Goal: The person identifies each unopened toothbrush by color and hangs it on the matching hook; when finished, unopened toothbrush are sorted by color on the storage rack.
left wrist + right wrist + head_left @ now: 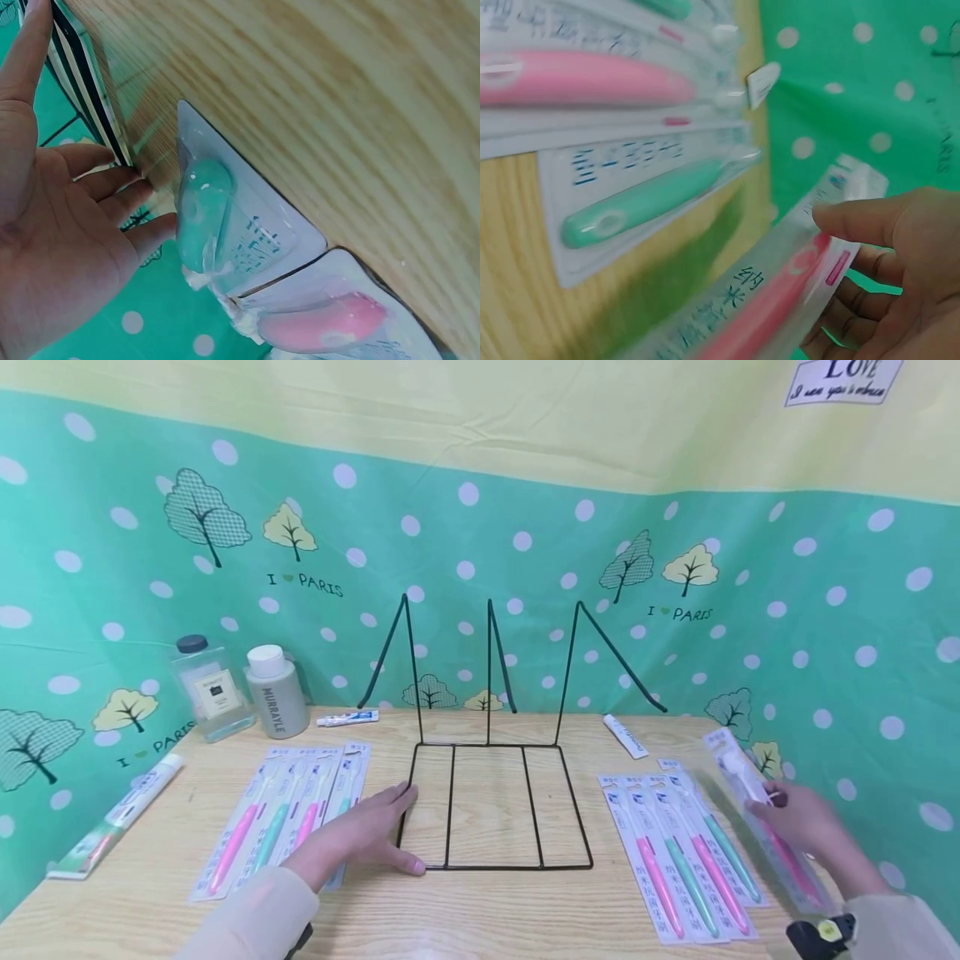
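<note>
A black wire rack (495,867) with three tall bent prongs stands mid-table. My left hand (363,829) rests at its near left corner, thumb on the front bar and fingers along the left bar. The left wrist view shows that hand's fingers (112,180) nearly straight, close to a packaged green toothbrush (206,210). At the far right, my right hand (802,818) pinches a packaged pink toothbrush (765,300) between thumb and fingers, tilted and apart from the row beside it. That row of packaged toothbrushes (701,877), pink and green, lies right of the rack.
More packaged toothbrushes (258,827) lie at left, partly under my left forearm. Beyond them are a large toothpaste tube (120,814), a clear bottle (217,693) and a grey bottle (277,693). Small tubes lie behind, one left (347,718), one right (626,737). A green curtain (517,568) hangs behind.
</note>
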The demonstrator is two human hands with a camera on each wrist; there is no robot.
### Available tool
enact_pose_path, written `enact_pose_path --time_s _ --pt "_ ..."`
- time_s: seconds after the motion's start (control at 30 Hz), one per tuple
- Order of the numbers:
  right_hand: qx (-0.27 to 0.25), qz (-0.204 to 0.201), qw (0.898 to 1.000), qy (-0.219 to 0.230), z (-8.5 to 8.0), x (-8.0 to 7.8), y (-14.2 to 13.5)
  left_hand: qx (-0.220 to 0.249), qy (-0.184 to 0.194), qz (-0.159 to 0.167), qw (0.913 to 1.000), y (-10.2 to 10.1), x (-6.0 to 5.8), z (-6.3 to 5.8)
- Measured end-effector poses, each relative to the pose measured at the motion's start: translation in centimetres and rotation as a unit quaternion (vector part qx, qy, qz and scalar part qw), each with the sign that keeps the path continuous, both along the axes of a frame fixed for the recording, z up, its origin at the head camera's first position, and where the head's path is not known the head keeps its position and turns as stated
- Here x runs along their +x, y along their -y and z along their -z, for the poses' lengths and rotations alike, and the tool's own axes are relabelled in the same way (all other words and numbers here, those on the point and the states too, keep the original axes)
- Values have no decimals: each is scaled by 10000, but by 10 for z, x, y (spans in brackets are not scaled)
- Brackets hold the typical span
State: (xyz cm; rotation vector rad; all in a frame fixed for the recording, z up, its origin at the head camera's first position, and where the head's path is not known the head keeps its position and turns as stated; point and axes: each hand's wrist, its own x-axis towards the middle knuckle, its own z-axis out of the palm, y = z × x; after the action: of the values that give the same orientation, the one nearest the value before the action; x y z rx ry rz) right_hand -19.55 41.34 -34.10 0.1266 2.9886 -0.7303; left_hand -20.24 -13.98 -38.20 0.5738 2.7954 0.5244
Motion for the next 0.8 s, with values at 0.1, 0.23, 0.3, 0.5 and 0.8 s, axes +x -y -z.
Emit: enact_pose_path --time_s 0.1,0.23,0.3,0.5,0.8 --pt "52 -76 9996 -259 -10 3 5 -24 -17 73 10000 1 -1 0" --pt "208 -239 9974 -653 -19 9 17 -53 -22 97 9999 1 -1 2" --pt "162 -268 9961 -827 -23 11 24 -58 -6 59 10000 1 -2 2" --pt "-702 -585 9863 -1374 -35 16 48 -72 -4 -30 10000 -1 -1 1" --pt "-2563 -1536 9478 -1113 -50 31 78 -13 177 -174 9997 -6 2 -5"
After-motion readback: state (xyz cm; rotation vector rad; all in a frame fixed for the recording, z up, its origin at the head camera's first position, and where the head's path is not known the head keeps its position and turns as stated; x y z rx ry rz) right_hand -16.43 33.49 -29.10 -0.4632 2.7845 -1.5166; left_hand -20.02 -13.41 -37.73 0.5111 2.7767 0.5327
